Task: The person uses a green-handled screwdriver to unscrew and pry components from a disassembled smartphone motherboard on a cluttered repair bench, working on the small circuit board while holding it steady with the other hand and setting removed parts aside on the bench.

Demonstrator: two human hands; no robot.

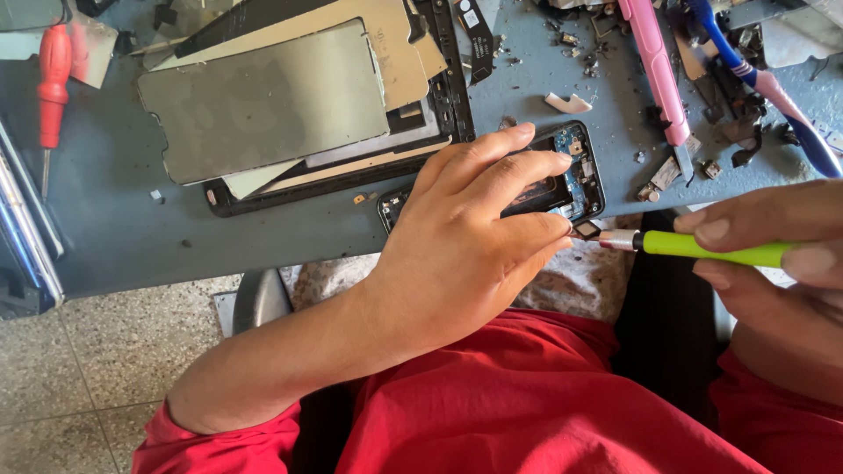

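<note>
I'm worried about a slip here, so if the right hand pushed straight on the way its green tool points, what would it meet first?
The right hand aims the green tool leftward. Its tip already sits at a small dark part beside the left hand fingertips, by the opened phone. That part, then likely those fingers; depth is unclear.

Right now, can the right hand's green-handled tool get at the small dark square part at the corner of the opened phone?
Probably yes. The right hand holds the green-handled tool with its metal tip right at the small dark square part. The left hand covers much of the opened phone, but its fingers leave that corner exposed.
</note>
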